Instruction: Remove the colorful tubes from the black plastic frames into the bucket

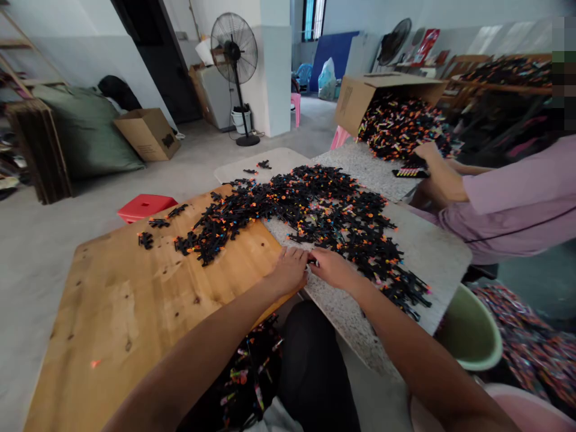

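My left hand [291, 269] and my right hand [330, 267] meet at the front edge of the tables. Both are closed around a small black plastic piece [311, 261], mostly hidden by my fingers. Just beyond them spreads a heap of small black toy guns [315, 198] with orange, yellow and blue bits. It lies across the wooden table [135, 300] and the speckled stone-look table [432, 240]. Below the table edge, by my lap, more black pieces with colourful parts [243, 378] lie in a dark spot.
On the right a co-worker's hand [427, 153] is at a tipped cardboard box [355, 102] spilling similar pieces. A green tub [477, 336] and a colourful pile [535, 342] sit lower right. A red stool [146, 207] and a standing fan [234, 54] are behind the tables.
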Demonstrator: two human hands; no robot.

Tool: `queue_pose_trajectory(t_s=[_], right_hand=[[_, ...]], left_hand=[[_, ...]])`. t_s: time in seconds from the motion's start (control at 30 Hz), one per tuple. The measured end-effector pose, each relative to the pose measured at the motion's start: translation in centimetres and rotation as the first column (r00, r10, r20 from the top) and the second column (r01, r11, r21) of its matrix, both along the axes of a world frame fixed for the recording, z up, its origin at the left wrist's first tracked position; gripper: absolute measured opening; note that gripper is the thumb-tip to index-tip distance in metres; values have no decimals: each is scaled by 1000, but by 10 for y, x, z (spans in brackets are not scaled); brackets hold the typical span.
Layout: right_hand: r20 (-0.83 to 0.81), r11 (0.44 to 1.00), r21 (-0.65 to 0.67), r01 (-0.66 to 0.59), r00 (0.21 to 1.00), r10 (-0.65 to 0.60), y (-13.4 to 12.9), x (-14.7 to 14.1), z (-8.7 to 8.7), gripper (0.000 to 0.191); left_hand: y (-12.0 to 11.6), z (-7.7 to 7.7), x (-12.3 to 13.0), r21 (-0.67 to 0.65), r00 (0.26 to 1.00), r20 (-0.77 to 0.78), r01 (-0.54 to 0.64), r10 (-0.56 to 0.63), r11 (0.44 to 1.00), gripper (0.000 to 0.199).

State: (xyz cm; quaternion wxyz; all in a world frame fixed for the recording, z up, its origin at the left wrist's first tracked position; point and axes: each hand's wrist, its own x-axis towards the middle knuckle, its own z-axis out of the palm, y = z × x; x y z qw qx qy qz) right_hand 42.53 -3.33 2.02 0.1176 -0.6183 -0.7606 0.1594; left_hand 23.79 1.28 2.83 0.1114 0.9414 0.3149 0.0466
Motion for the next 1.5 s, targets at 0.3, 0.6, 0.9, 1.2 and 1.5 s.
queue_pose_trajectory(t_s=[0.3,0.6,0.9,1.2,1.5], right_hand=[[162,916,2,401,904,-396,143,25,11,33],[236,828,17,561,802,-548,167,23,5,32],[-704,983,-154,104,687,-183,30,-18,24,37],[-920,989,-131,74,364,-149,-35,-57,48,37],[-821,990,11,144,566,-74,-55,-55,45,28]], left_hand=[[11,-14,-49,-278,898,150,-364,414,889,19],[7,4,-90,-163,878,342,-296,335,941,28],[-3,32,-87,125,927,369,-121,67,985,37],[-23,57,-88,220,961,268,5,-66,976,50],[-25,53,-90,233,951,309,-63,-12,971,56]])
